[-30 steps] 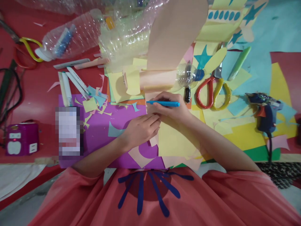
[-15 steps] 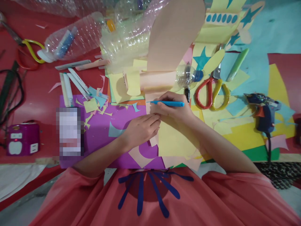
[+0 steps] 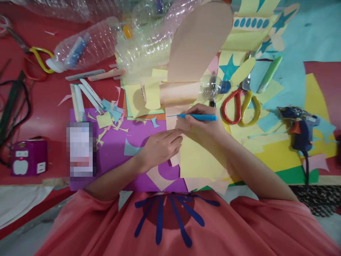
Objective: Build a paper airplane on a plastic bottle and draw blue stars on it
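Observation:
My right hand (image 3: 204, 119) is closed round a blue pen (image 3: 199, 117), its tip on a peach paper strip (image 3: 172, 110). A thin blue line runs left from the tip. My left hand (image 3: 163, 145) lies flat over the lower part of the strip, fingers stretched out and nothing gripped. Beneath my right wrist is a yellow sheet (image 3: 202, 160). Just above the strip, a clear bottle (image 3: 209, 85) with a blue cap lies on its side, partly wrapped in peach paper (image 3: 179, 91).
Scissors (image 3: 241, 106) and a glue gun (image 3: 302, 133) lie to the right. A phone (image 3: 81, 149), several markers (image 3: 90, 93) and paper scraps (image 3: 105, 119) are on the left. Clear plastic bottles (image 3: 87, 44) and a large peach cutout (image 3: 199, 39) occupy the far side.
The pen and my right hand have slid a little to the right, and the blue line has grown longer. My left hand stays in place on the paper.

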Demonstrator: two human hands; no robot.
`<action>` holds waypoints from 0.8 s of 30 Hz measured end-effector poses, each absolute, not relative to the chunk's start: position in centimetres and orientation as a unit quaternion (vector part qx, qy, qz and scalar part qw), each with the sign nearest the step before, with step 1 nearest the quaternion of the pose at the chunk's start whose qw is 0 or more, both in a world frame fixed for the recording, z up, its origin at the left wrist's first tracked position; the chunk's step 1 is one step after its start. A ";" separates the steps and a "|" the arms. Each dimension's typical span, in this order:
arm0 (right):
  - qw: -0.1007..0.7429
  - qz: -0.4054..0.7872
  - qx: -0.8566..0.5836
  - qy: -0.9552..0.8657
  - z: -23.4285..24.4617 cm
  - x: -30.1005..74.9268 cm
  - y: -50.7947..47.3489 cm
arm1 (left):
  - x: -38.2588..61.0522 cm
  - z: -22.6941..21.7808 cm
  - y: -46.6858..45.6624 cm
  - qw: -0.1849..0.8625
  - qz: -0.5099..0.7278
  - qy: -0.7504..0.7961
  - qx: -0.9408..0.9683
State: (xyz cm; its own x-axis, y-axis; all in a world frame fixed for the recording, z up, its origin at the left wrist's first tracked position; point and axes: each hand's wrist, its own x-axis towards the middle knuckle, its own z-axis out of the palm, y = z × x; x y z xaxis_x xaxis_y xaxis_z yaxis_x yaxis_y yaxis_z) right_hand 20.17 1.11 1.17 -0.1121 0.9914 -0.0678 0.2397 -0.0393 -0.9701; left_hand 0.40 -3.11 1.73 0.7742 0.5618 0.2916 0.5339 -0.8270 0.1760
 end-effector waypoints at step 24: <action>0.401 0.420 -0.605 -0.544 1.1 21.9 0.0 | 0.5 1.9 -3.1 0.041 0.168 0.292 0.941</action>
State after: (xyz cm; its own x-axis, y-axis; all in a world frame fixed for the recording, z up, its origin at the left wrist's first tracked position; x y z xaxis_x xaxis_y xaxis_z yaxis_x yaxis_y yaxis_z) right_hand 21.92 0.03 1.10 0.0540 0.9959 -0.0719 0.3219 -0.0856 -0.9429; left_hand 0.49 -3.10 1.86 0.7729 0.5635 0.2917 0.5360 -0.8259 0.1752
